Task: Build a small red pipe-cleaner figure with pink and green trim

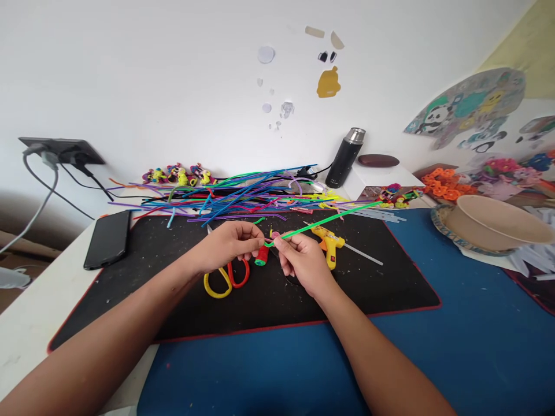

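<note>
Above the middle of the black mat [381,289], my left hand [236,241] pinches a small pink and green piece at its fingertips. My right hand [302,260] is closed on a bright green pipe cleaner [333,218], whose long end runs up to the right. The fingertips of both hands are close together, with a short green bend between them. Just below lies a small red and green piece [261,256]. Scissors [218,284] with yellow and red handles rest under my left hand. A yellow glue gun [329,245] with a clear stick lies right of my right hand.
Many coloured pipe cleaners [243,196] are heaped along the wall. A phone [108,240] lies at the left, below a power strip [63,151]. A black flask [346,159] stands at the back. At the right are a beige bowl [494,222] and orange pieces [446,184].
</note>
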Demonstrator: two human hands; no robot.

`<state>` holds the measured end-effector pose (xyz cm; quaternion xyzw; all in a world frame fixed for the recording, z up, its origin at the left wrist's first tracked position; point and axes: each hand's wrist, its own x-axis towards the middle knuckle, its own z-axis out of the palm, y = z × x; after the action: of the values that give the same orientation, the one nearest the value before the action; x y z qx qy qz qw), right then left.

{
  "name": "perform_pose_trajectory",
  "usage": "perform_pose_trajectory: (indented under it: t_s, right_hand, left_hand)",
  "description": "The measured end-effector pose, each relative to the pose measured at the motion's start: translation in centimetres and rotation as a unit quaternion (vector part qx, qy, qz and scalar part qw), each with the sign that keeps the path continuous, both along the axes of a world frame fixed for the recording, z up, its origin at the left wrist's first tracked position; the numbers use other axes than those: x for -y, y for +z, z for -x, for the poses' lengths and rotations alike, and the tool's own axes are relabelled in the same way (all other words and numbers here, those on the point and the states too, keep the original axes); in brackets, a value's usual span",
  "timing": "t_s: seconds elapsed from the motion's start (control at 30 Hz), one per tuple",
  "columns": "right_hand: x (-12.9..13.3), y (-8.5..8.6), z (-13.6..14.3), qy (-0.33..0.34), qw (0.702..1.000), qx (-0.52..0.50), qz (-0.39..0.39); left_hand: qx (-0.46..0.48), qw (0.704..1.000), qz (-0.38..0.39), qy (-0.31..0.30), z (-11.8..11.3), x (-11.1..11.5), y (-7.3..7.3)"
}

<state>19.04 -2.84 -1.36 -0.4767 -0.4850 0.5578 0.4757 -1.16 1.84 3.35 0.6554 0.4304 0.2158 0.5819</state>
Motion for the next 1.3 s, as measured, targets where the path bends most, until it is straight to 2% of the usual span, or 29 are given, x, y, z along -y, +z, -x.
perform_pose_trajectory:
  t_s: [0.3, 0.53, 0.77, 1.3]
  right_hand:
    - [0.3, 0.1, 0.2, 0.015, 0.999, 0.027, -0.008]
    - [0.3, 0.1, 0.3, -0.002, 1.0, 0.014, -0.012]
    - [0.2, 0.2, 0.0, 0.03, 0.999, -0.012, 0.005]
    - [0.3, 0.2, 0.3, 0.048, 0.998, -0.024, 0.018]
  left_hand:
    - [-0.016, 1.0, 0.01, -0.017, -0.5, 0.4, -0.1]
    - [0.01, 1.0, 0.022, 0.003, -0.9, 0.5, -0.9]
    - [0.029, 0.999, 0.018, 0.041, -0.6, 0.1, -0.4]
    - [0.038, 0.998, 0.032, 0.038, -0.8, 0.3, -0.9]
